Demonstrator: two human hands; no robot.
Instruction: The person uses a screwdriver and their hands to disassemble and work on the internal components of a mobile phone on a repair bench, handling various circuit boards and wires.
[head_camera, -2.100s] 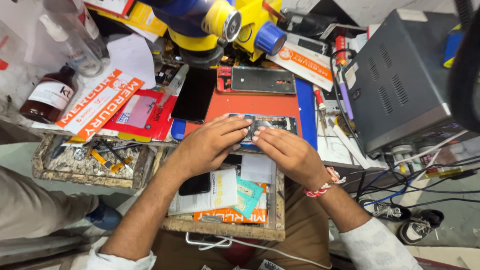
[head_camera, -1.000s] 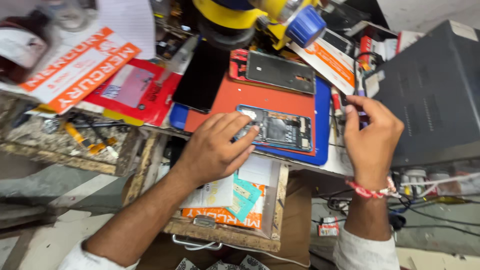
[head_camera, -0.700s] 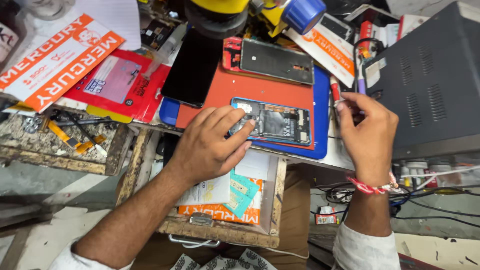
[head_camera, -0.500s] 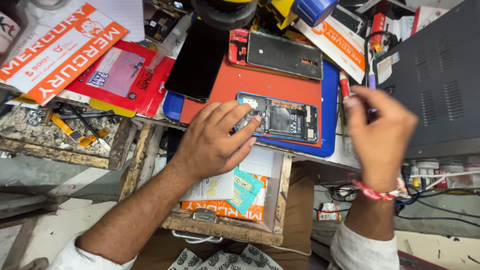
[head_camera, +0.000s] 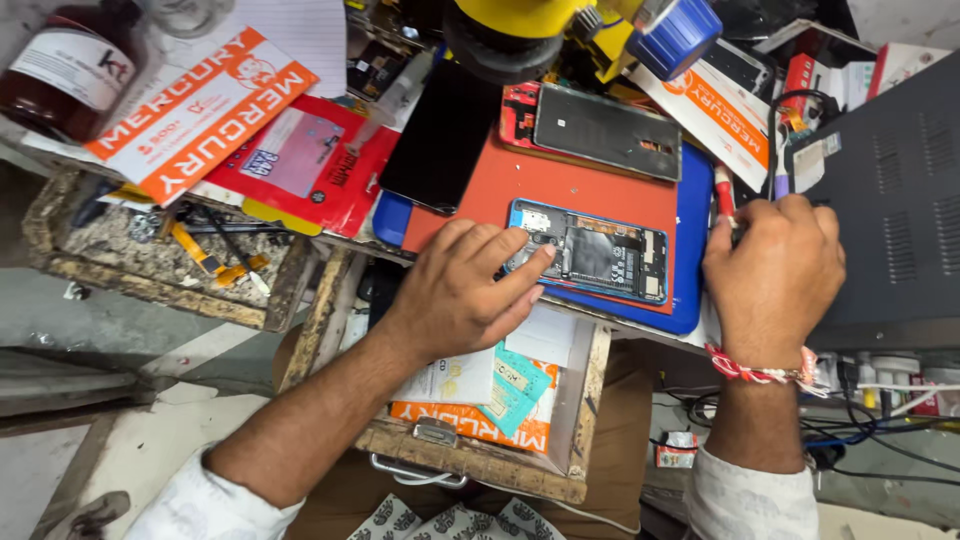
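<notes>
Opened phone (head_camera: 597, 251) with its back cover off, circuit parts showing inside a blue frame, is lying flat on an orange work mat (head_camera: 570, 190) at the near edge of a crowded repair bench. Left hand (head_camera: 462, 295) is resting palm down at the phone's left end, fingers (head_camera: 520, 283) slightly spread, fingertips pressing on the phone's corner and near edge. Right hand (head_camera: 773, 275) is hovering just right of the phone, apart from it, fingers curled together around a slim tool (head_camera: 724, 196) with a red handle; how tightly they are pinching it cannot be told. A second opened phone (head_camera: 598, 129) in a red frame is lying farther back on the mat, with a black screen panel (head_camera: 440, 135) to its left. A grey metal box (head_camera: 890, 200) is standing at the far right. An open wooden drawer (head_camera: 480, 440) of small packets is sitting below the left wrist
</notes>
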